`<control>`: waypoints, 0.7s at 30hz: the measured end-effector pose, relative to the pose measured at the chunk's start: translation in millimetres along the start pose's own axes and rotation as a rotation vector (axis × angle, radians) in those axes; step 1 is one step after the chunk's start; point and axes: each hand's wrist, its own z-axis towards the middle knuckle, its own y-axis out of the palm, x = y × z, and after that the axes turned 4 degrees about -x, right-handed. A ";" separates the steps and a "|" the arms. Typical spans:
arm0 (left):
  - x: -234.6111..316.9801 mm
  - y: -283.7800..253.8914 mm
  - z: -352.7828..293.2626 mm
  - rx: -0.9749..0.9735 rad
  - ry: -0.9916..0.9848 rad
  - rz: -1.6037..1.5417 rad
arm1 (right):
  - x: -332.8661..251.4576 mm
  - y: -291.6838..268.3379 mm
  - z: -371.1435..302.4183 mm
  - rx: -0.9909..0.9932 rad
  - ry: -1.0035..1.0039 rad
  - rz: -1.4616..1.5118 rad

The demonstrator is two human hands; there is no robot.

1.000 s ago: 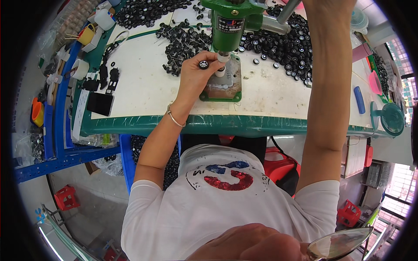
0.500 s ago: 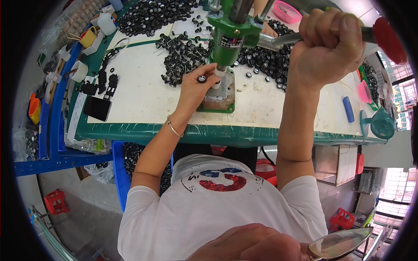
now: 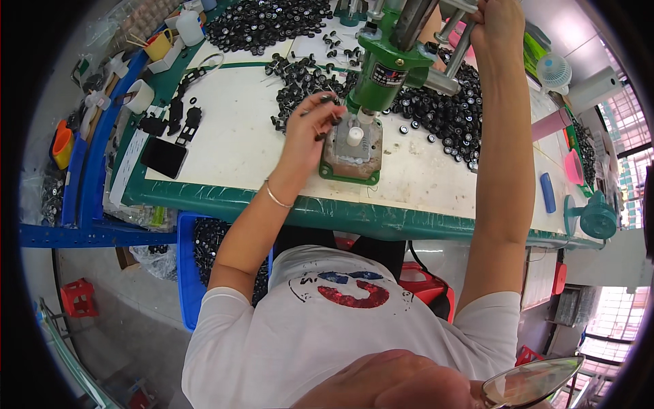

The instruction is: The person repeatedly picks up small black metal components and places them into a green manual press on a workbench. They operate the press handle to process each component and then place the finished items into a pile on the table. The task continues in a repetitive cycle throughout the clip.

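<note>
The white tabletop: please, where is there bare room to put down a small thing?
On the tabletop, a wide bare patch lies between the black flat device and the left hand. A smaller one lies between the base of the green press and the right forearm. Crowded with black wheels: beyond the left hand, and right of the press column.

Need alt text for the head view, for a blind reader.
Left hand holds small black wheels beside a green press; right hand is up at its lever. A white cylinder stands on the press base; wheel heaps lie beyond.
</note>
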 end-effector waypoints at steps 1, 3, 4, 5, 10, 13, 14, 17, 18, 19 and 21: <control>6.2 -3.0 0.1 0.026 -0.021 -0.075 | 6.4 -9.4 6.7 -0.029 0.042 0.022; 15.1 -15.5 -0.4 0.103 -0.012 -0.062 | 14.1 -17.0 6.3 -0.017 0.097 0.051; 20.0 -35.5 2.2 0.062 0.000 -0.023 | 15.4 -12.7 -1.7 0.020 0.112 0.060; 21.3 -50.1 3.8 0.020 0.010 0.015 | 15.9 -8.1 -10.8 0.058 0.127 0.069; 45.1 -44.2 -20.5 0.002 -0.074 0.921 | 52.3 -57.8 -68.5 0.130 0.132 -0.270; 26.4 -54.3 -16.8 -0.199 0.215 1.412 | 90.1 -102.9 -118.1 0.067 0.422 -0.768; 24.1 -50.6 -17.7 -0.202 0.211 1.511 | 105.8 -112.8 -134.1 -0.034 0.397 -0.905; 16.8 -45.0 -17.2 -0.158 0.291 1.588 | 142.5 -125.9 -178.2 -0.268 0.162 -1.245; 14.8 -44.4 -17.7 -0.129 0.291 1.606 | 148.1 -121.0 -187.8 -0.295 0.124 -1.344; 13.6 -43.3 -16.0 -0.116 0.278 1.641 | 150.6 -115.4 -193.8 -0.319 0.083 -1.445; 13.3 -41.4 -12.9 -0.078 0.255 1.716 | 151.1 -114.8 -198.0 -0.320 0.029 -1.448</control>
